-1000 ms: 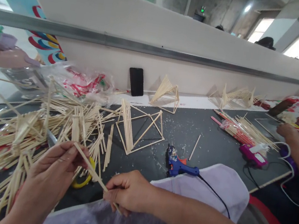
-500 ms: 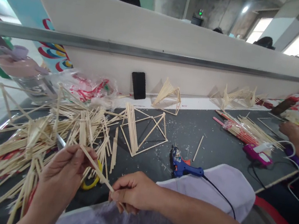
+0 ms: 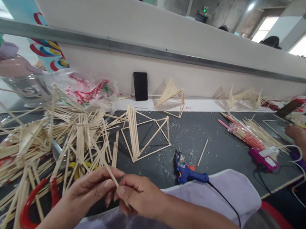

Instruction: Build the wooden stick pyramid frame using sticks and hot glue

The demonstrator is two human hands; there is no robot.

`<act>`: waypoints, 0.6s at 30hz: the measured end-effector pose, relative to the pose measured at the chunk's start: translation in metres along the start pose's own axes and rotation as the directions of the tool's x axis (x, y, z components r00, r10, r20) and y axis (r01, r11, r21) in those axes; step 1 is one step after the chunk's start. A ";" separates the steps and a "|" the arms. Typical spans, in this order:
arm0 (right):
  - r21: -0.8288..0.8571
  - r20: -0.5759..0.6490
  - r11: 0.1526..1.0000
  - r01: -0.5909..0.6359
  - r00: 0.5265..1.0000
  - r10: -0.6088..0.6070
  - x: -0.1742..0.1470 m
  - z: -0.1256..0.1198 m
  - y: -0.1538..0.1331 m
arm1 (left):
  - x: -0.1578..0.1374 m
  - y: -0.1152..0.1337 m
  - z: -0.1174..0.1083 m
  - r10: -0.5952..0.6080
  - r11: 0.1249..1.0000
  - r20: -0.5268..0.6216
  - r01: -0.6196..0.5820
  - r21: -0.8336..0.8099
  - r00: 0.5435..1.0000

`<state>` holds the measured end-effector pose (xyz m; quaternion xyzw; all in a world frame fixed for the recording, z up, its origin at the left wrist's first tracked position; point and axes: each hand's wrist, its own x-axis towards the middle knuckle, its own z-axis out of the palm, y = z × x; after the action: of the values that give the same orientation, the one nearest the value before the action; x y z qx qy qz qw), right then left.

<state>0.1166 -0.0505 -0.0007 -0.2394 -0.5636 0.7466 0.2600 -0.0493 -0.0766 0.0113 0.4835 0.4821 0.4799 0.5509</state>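
A thin wooden stick [image 3: 111, 175] is pinched between both hands over the table's front edge. My left hand [image 3: 94, 186] has its thumb and fingers closed on it, close beside my right hand [image 3: 139, 196], which grips the lower end. Just beyond my hands stands a stick frame [image 3: 149, 137] with several sticks side by side across one face. To the right lies a blue glue gun [image 3: 189, 171], its cord trailing over pale cloth. A large pile of loose sticks [image 3: 80, 129] spreads on the left. Red-handled scissors [image 3: 35, 200] lie partly among those sticks.
A phone [image 3: 140, 86] leans against the back board beside a finished-looking stick model [image 3: 171, 98]. At left stand a lidded bottle [image 3: 14, 68] and a plastic bag [image 3: 87, 88]. Another person's hands [image 3: 299, 133] work at far right near a purple glue gun [image 3: 264, 158]. One stick [image 3: 202, 153] lies alone.
My left hand has moved right and down along the stick, and now sits against my right hand. The red scissor handles have come into view; the yellow handle is more covered.
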 end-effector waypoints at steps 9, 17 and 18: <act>-0.275 -0.051 0.958 -0.082 0.996 0.071 0.000 0.001 -0.004 | 0.008 0.012 -0.008 -0.034 0.974 -0.180 -0.008 -0.226 0.983; -0.394 -0.146 0.909 -0.133 0.986 0.081 -0.002 0.008 0.006 | 0.006 0.018 -0.009 0.032 0.975 -0.228 -0.080 -0.206 0.973; -0.370 -0.150 0.916 -0.153 0.983 0.103 -0.002 0.008 0.008 | 0.006 0.017 -0.007 0.029 0.978 -0.217 -0.072 -0.193 0.976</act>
<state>0.1115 -0.0597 -0.0065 -0.3688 -0.6630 0.6217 0.1947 -0.0573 -0.0694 0.0270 0.3837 0.4750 0.5888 0.5296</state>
